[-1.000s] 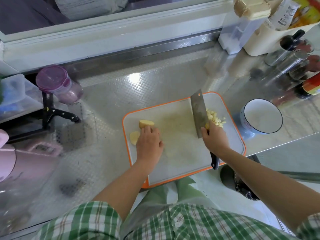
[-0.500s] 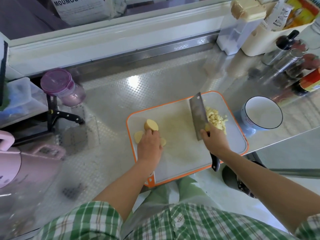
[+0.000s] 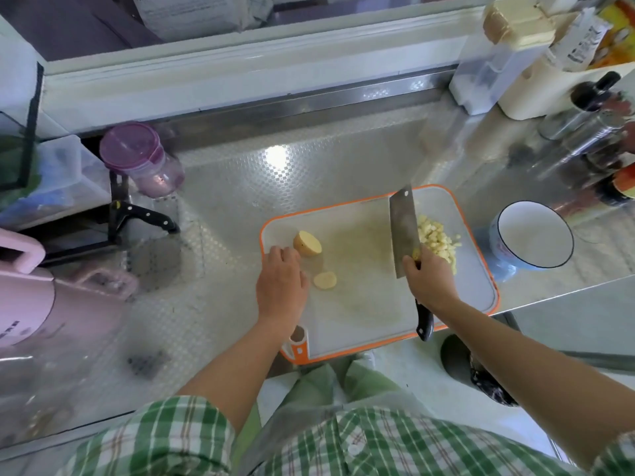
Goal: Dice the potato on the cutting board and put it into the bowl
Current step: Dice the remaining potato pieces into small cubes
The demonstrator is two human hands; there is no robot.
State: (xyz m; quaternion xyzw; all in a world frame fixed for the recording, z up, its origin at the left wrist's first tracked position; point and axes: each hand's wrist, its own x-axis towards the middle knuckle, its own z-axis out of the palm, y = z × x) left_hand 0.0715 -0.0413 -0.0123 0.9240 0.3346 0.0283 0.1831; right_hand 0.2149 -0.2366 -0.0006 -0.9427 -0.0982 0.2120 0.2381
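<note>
Overhead, a person in a green checked shirt works at an orange-rimmed cutting board on a patterned steel tabletop. The right hand is curled tightly round the black handle of a cleaver, whose broad blade points away from the body and stands beside a heap of diced potato on the board's right side. The left hand lies palm down at the board's left edge, fingers bent toward the surface; whether they pinch anything cannot be told. An uncut potato half sits just beside those fingers, with a potato slice lying flat nearer the body. A white bowl with a dark rim stands on the tabletop just right of the board.
</note>
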